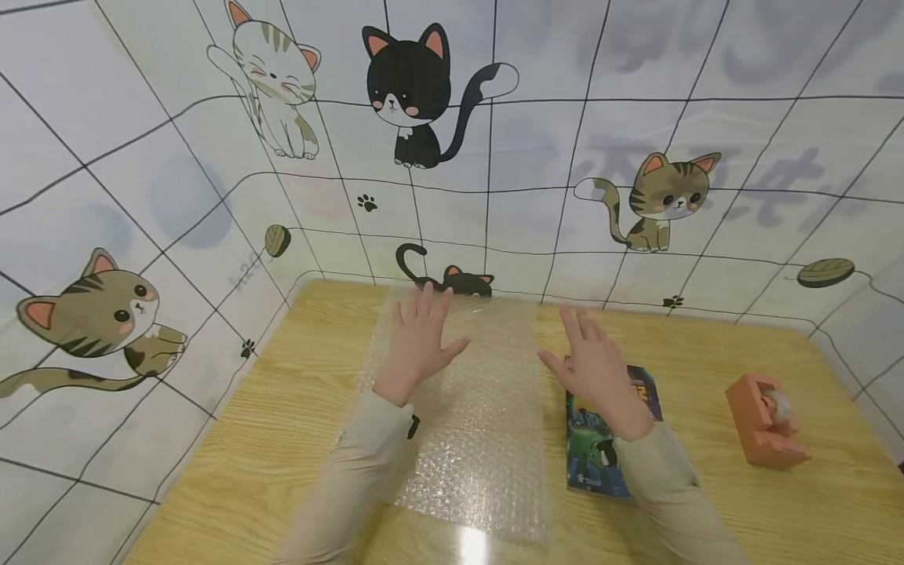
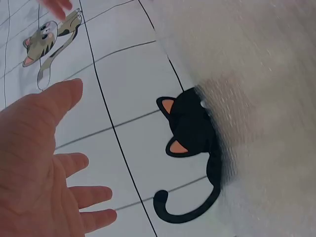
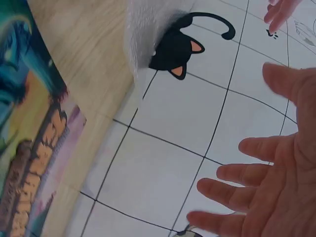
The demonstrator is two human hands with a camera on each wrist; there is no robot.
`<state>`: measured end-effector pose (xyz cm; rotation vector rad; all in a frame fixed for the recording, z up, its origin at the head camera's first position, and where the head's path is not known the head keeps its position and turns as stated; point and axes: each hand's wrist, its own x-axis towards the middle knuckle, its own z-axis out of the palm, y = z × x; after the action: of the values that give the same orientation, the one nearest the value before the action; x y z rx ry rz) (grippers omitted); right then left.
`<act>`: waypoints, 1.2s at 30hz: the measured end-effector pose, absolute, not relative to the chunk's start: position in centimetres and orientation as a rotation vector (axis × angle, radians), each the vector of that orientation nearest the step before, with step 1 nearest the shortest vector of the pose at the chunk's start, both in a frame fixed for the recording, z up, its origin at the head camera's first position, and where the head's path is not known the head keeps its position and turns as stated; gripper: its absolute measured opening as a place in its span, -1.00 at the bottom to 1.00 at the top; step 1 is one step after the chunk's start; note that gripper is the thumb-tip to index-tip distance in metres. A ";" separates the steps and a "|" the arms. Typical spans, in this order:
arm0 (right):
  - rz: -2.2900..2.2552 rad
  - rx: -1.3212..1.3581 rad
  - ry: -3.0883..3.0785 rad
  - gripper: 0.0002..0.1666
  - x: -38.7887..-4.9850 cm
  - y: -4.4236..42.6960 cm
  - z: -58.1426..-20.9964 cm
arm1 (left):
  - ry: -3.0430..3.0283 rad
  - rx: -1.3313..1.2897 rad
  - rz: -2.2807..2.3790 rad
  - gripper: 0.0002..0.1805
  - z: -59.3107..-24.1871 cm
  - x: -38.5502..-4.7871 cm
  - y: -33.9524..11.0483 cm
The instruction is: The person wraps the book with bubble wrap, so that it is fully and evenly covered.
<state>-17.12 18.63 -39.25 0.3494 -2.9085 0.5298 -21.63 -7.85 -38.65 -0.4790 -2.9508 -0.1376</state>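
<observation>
- Left hand (image 1: 419,339): empty, spread above the bubble wrap (image 1: 487,428).
- Right hand (image 1: 597,370): likewise, above the book (image 1: 589,457) beside the wrap.
- Flat palms should smooth the wrap best.

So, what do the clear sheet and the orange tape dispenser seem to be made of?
The clear sheet: glossy plastic, apparently bubble wrap, since small bumps glint across it. The orange tape dispenser: probably rigid plastic, fairly matte, judging by its even colour and crisp edges.

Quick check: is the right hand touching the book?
Apart. The right wrist view shows it: a strip of tabletop and the printed backdrop show between the right hand and the book.
</observation>
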 end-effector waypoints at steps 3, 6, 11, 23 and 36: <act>0.617 0.366 -2.889 -0.17 -16.8 18.3 -39.4 | -2.939 -0.474 -0.221 -0.13 -38.8 -21.7 -9.5; 0.681 0.339 -2.922 -0.32 -16.4 18.1 -39.7 | -2.916 -0.478 -0.296 -0.21 -39.0 -21.8 -11.3; 0.684 0.385 -2.912 -0.63 -15.8 18.1 -40.7 | -2.932 -0.462 -0.418 -0.33 -39.4 -21.4 -14.5; 1.108 0.388 -2.981 -0.74 -13.9 18.0 -43.1 | -3.049 -0.309 -0.956 -0.42 -42.2 -21.5 -19.7; 1.388 0.287 -3.035 -0.67 -11.0 17.5 -44.6 | -2.999 -0.084 -1.538 -0.52 -44.6 -25.2 -21.3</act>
<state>-11.03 17.47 -44.62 0.2870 -3.0355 1.3877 -25.15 -21.29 -44.61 -0.0843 -2.9994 -1.5379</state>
